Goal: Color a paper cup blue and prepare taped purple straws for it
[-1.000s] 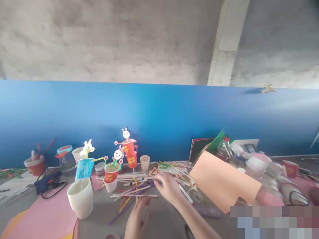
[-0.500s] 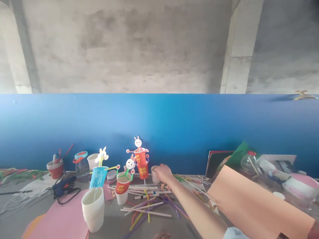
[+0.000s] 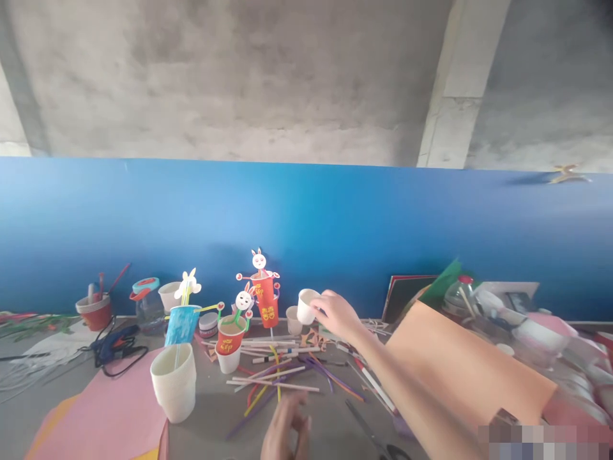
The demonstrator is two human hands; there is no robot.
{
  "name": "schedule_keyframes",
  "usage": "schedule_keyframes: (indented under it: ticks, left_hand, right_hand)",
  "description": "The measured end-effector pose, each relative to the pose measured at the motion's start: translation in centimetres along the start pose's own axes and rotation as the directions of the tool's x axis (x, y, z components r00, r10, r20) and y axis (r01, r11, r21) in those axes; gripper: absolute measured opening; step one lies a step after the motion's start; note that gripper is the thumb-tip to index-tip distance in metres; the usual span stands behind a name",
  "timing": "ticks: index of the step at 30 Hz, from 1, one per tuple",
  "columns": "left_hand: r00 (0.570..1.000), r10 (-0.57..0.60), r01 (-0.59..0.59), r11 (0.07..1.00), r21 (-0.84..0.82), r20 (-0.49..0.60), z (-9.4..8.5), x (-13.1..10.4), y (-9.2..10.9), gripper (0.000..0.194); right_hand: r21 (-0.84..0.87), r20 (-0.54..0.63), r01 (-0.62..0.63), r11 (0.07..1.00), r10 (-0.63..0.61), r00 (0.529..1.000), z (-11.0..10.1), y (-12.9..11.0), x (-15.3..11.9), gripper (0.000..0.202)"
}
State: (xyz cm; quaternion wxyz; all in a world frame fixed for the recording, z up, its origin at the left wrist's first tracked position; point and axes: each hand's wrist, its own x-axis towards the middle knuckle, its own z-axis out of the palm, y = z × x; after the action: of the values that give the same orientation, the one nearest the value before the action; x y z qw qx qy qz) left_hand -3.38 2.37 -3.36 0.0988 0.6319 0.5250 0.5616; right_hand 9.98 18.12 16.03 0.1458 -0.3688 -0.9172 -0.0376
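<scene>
My right hand (image 3: pixel 338 314) reaches in from the right and pinches a small white paper cup (image 3: pixel 306 306) by its side, held tilted above the table. Just left of it another white cup (image 3: pixel 294 321) stands. My left hand (image 3: pixel 287 429) is low in the middle, partly cut off, its fingers loosely curved and apart with nothing in them. Beyond it lie scattered coloured and pale sticks (image 3: pixel 272 380). Rabbit figures built on paper cups stand to the left: a tall red one (image 3: pixel 265 300), a shorter red one (image 3: pixel 230 335) and a blue one (image 3: pixel 182 324).
A stack of white cups (image 3: pixel 175 390) props up the blue figure. Pink paper (image 3: pixel 105 415), a glue gun (image 3: pixel 113 348) and a pot of brushes (image 3: pixel 94 314) are at left. Scissors (image 3: pixel 368 425) lie near the front. Orange card (image 3: pixel 469 358) and clutter fill the right.
My right hand has lifted a cup up from the table, and another cup shows where it was. My left hand has come further into view from below. The view has tilted down slightly.
</scene>
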Motion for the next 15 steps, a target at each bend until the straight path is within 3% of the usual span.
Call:
schedule_keyframes:
  ticks: [2,4,8,11,15]
  left_hand:
    - [0.995,-0.038,0.036,0.999,-0.019,-0.090,-0.3,0.1,-0.2,0.039]
    - [0.996,-0.063,0.060,0.997,-0.041,-0.070,-0.4,0.0,-0.2,0.057]
    - [0.975,-0.034,0.059,0.992,-0.110,0.222,0.0,-0.6,0.3,0.096]
    - [0.945,-0.069,0.082,0.996,-0.029,0.321,-0.1,-0.8,1.0,0.092]
    - [0.956,-0.086,0.052,0.990,0.129,0.279,-1.3,-0.5,1.2,0.075]
  right_hand:
    - [0.034,0.006,0.036,0.999,-0.036,0.999,0.0,-1.3,-4.3,0.024]
    - [0.078,0.042,0.092,0.993,-0.095,0.995,0.9,-3.1,-8.6,0.024]
    - [0.174,0.067,0.112,0.978,-0.126,0.990,3.9,-6.2,-14.7,0.022]
    - [0.258,-0.047,0.100,0.961,-0.091,0.995,6.1,-7.2,-17.1,0.031]
    - [0.193,-0.197,0.071,0.979,-0.032,0.980,7.8,-6.5,-19.2,0.052]
